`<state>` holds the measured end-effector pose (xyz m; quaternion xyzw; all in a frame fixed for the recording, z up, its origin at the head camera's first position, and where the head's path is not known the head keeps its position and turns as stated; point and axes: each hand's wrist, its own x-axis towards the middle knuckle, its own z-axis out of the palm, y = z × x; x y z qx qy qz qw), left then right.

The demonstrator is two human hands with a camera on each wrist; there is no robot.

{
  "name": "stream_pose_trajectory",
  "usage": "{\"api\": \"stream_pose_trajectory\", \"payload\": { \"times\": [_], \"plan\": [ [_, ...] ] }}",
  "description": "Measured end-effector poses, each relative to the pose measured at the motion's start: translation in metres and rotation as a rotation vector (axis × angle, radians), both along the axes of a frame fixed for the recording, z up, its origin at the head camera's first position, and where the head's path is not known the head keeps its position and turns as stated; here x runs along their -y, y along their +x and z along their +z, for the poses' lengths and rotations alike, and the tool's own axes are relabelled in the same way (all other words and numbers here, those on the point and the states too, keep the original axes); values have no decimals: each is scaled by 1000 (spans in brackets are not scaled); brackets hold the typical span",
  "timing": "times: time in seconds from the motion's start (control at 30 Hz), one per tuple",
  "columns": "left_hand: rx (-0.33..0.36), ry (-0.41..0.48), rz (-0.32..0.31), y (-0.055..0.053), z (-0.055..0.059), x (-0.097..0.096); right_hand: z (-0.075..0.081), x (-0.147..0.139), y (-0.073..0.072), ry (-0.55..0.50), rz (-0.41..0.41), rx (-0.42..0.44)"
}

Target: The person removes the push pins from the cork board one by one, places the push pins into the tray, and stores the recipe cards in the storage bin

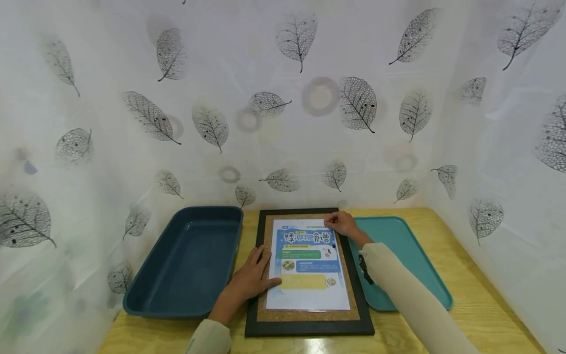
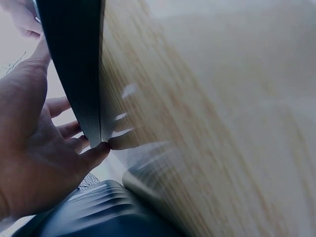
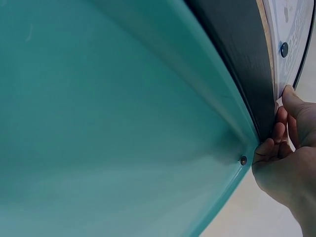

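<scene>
Head view shows a printed sheet lying on the black-framed corkboard, between a navy bin and teal tray on the table. The left hand's grip is relaxed, fingers spread over the board's left side; the right hand's pinches the sheet's top right corner.

sheet on corkboard; basin left of it; tray right; pin seemingly in tray
</scene>
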<state>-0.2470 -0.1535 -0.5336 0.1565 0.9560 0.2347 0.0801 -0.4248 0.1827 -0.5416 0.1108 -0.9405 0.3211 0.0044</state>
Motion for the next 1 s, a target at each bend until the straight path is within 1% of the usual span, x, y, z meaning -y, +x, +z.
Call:
{"api": "stream_pose_trajectory", "payload": {
  "times": [0.3,0.5,0.63,0.83,1.0],
  "plan": [
    [-5,1,-8,-2,-1,1,0,0,2,1,22,-18],
    [3,8,-16,-3,-1,1,1,1,4,-2,12,-12],
    [1,-3,-24,-2,-2,2,-1,-1,4,-4,15,-37],
    [-5,0,-20,-3,-4,3,0,-4,2,-43,14,-70],
    [-14,3,-20,-3,-5,4,3,-5,2,-63,-9,-64]
  ]
}}
